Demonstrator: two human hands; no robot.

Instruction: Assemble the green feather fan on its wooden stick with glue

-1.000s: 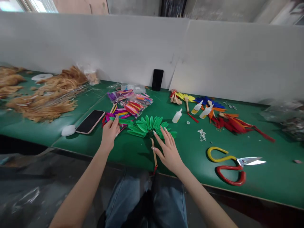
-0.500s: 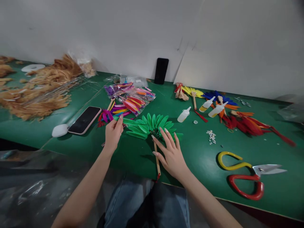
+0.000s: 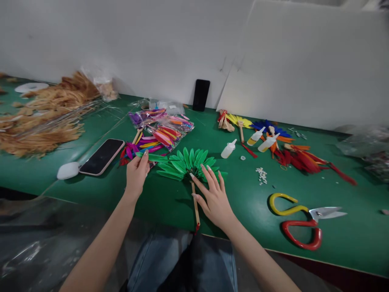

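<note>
A green feather fan (image 3: 187, 160) lies on the table in front of me, its wooden handle (image 3: 195, 205) pointing toward my lap and ending in a red cord. My right hand (image 3: 215, 198) rests over the fan's lower right part with fingers spread, fingertips touching the feather bases. Pinched between the thumb and fingers of my left hand (image 3: 137, 172) is a loose green feather (image 3: 156, 157), held just left of the fan. Beyond that hand lie several multicoloured feathers (image 3: 147, 142), some inside clear plastic bags (image 3: 165, 132).
Scissors (image 3: 314, 213) with yellow and red handles lie at right. Small glue bottles (image 3: 228, 149), white beads (image 3: 261, 175) and other coloured feather fans (image 3: 267, 127) sit farther back. A phone (image 3: 102, 157) lies at left; another phone (image 3: 201, 95) leans on the white board. Brown fibre (image 3: 42, 134) covers the far left.
The view has tilted and shifted slightly. My left hand keeps its pinch on the green feather beside the fan; my right hand stays spread on the fan.
</note>
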